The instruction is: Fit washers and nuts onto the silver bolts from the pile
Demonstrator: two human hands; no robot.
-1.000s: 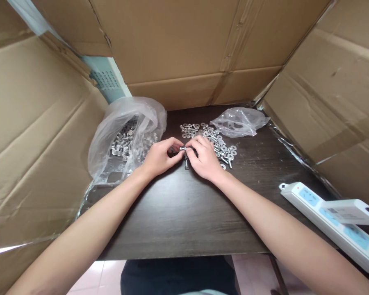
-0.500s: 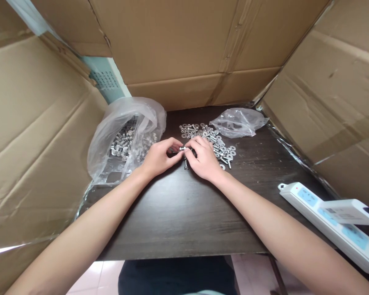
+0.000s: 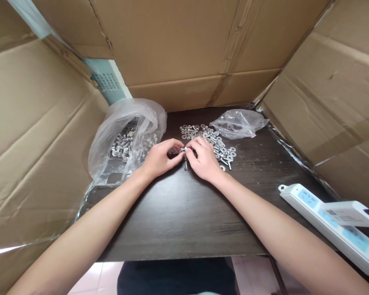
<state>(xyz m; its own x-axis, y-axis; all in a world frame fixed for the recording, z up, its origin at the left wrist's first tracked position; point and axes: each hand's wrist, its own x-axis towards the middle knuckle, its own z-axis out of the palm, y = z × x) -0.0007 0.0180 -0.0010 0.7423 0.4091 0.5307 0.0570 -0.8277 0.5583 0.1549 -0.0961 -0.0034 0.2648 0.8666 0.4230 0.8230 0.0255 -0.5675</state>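
Note:
Fingertips of my left hand (image 3: 161,159) and my right hand (image 3: 203,159) meet over the middle of the dark table (image 3: 184,213). Between them is a small silver bolt (image 3: 183,150), lying roughly sideways and pinched from both ends. Whether a nut or washer sits on it is too small to tell. Just below the fingertips another bolt (image 3: 186,165) lies on the table. Behind and beside my right hand spreads a loose pile of bolts, nuts and washers (image 3: 224,153), partly covered by that hand.
At the left, a clear plastic bag (image 3: 101,143) holds many metal fasteners (image 3: 123,144). A second, flattened plastic bag (image 3: 239,123) lies at the back right. Cardboard walls (image 3: 184,45) enclose the table. A white power strip (image 3: 307,213) with a plugged-in adapter (image 3: 350,213) sits at the right.
Hands and bolt stay nearly in place, with only slight finger movement at the bolt. The whole view has shifted very slightly.

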